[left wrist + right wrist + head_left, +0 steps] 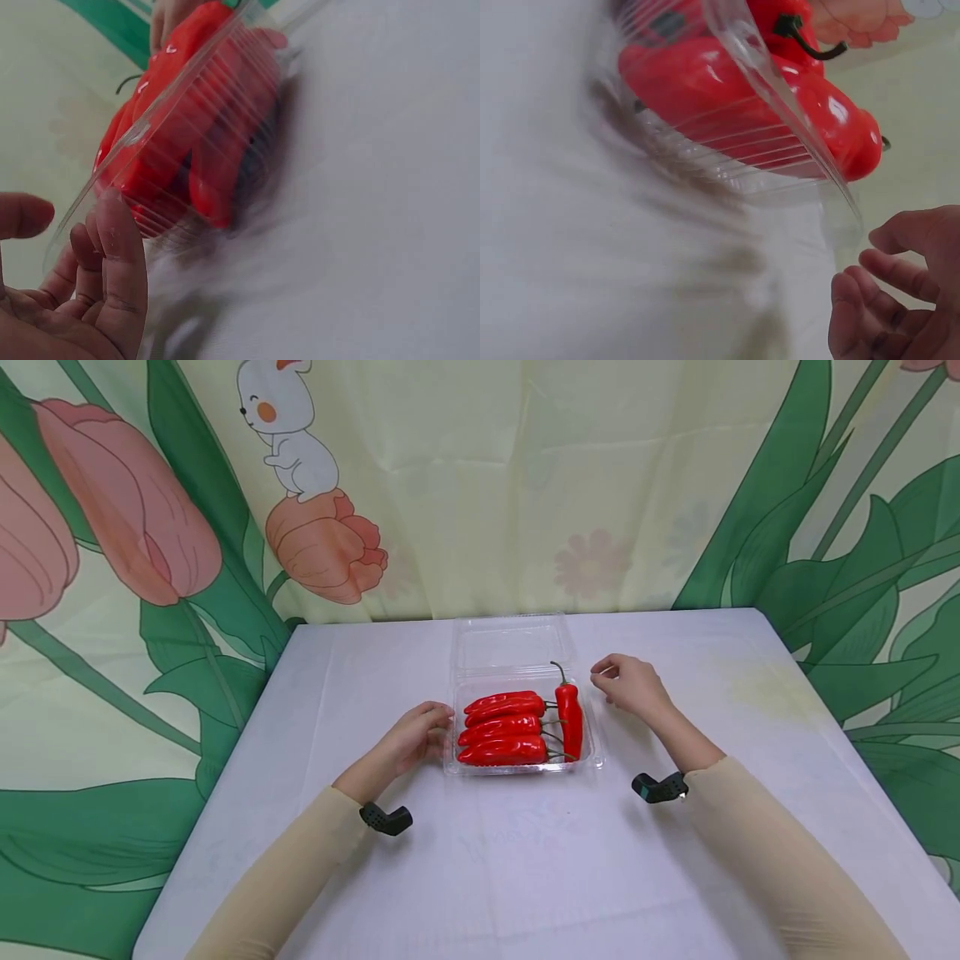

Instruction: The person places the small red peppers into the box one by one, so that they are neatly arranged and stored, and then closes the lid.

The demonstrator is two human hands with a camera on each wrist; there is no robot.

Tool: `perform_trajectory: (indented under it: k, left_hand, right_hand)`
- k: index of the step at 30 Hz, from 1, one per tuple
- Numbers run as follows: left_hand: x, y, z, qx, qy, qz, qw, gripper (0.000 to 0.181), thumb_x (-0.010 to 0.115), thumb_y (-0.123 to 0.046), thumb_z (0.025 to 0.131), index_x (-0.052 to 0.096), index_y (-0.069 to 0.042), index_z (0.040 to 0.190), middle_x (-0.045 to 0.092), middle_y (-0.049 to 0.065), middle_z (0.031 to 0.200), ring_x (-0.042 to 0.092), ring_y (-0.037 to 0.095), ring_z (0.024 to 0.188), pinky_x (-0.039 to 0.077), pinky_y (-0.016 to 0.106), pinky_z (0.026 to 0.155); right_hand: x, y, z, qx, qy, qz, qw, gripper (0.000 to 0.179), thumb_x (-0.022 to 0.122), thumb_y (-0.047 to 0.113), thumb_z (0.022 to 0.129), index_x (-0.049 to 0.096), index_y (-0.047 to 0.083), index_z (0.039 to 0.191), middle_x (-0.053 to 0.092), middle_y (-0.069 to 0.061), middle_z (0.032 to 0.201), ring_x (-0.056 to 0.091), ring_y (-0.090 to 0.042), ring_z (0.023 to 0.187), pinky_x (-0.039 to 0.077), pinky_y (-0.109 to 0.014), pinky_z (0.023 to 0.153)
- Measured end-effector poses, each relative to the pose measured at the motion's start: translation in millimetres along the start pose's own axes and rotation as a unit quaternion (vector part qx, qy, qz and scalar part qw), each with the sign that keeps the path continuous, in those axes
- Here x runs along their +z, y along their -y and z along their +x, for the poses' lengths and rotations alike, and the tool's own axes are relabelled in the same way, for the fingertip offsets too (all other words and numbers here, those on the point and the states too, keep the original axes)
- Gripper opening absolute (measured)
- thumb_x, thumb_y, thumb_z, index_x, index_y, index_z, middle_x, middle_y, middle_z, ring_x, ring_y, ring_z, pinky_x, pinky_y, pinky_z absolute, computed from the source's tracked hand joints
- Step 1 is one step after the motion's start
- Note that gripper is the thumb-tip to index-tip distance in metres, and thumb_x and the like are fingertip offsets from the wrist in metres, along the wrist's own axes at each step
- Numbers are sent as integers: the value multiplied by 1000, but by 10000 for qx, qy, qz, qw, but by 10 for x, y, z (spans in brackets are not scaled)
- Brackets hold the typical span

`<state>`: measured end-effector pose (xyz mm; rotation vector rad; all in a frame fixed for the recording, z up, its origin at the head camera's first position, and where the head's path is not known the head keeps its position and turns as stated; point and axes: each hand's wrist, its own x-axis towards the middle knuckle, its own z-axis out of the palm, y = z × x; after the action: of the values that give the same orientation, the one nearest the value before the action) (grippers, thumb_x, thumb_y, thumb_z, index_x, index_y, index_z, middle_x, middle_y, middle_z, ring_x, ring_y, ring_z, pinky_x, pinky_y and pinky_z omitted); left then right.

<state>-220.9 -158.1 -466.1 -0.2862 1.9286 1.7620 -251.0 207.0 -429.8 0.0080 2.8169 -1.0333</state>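
Note:
A clear plastic clamshell box [525,769] stands in the middle of the table, its lid [512,645] folded back. Several glossy red peppers [504,750] lie sideways in it, stems to the right. Another red pepper [570,725] lies along the right side, its stem pointing to the back. My left hand [412,739] is at the box's left edge; in the left wrist view its fingertips [118,217] are at the clear wall, thumb apart. Just off the right edge is my right hand [632,685], loosely bent and holding nothing; its thumb [900,231] is near the rim.
A white cloth covers the table [495,868]. Behind it hangs a curtain [480,485] printed with tulips and a rabbit. Each wrist wears a small black camera, one on the left [386,819] and one on the right [660,787].

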Motion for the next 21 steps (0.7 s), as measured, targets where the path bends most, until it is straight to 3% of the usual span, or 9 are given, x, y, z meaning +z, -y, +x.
perform_trajectory:
  k: [6, 12, 18, 21]
  left_hand:
    - [-32, -129, 174, -146, -257, -128, 9995, 44, 51, -30, 106, 50, -5, 142, 54, 14, 127, 60, 17, 84, 59, 21, 69]
    - [-38, -278, 390, -357, -409, -679, 9962, 43, 53, -28, 106, 53, -6, 143, 58, 12, 131, 61, 18, 87, 59, 21, 71]
    - [-105, -350, 584, -572, -659, -1629, 9828, 43, 57, -28, 106, 54, -10, 144, 59, 10, 137, 63, 17, 95, 59, 23, 79]
    - [-126, -371, 620, -581, -694, -1753, 9803, 44, 62, -29, 103, 55, -12, 144, 59, 9, 140, 63, 18, 99, 58, 23, 83]
  right_hand:
    - [19, 0, 150, 572, 237, 926, 9938, 43, 55, 32, 105, 58, 1, 135, 64, -25, 128, 70, -34, 94, 59, -22, 70]
    - [52, 15, 252, 1235, 520, 1878, 9730, 55, 54, 37, 106, 50, 2, 148, 59, -22, 142, 66, -32, 108, 60, -22, 78]
    - [76, 43, 331, 1502, 624, 2562, 9528, 58, 56, 38, 105, 47, 5, 152, 55, -19, 148, 61, -28, 109, 58, -20, 83]
    - [93, 66, 357, 1533, 640, 2695, 9486, 56, 58, 35, 105, 48, 5, 151, 55, -18, 148, 60, -26, 106, 57, -21, 83]
